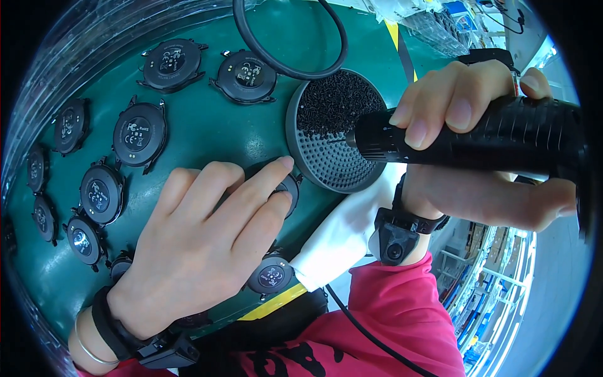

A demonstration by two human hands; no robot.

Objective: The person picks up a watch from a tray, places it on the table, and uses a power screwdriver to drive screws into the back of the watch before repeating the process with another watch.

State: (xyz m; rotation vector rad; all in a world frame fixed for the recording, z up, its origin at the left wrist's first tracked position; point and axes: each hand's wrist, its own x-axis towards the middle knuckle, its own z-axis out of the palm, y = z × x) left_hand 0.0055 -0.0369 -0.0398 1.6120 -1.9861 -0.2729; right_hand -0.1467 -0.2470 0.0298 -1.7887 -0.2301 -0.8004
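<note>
Watch case (291,187), black and round, sits on the green table (210,135), partly under the left hand (201,248). That hand's fingers are long and a little apart, lying over the watch; its thumb is hidden, so I cannot tell if it pinches. The right hand (463,99) is curled around a fat black screwdriver (502,141). Its thin tip is over a round gray bowl (293,129), by a pile of tiny black screws (339,97). More black watches (139,134) lie to the left, backs up.
</note>
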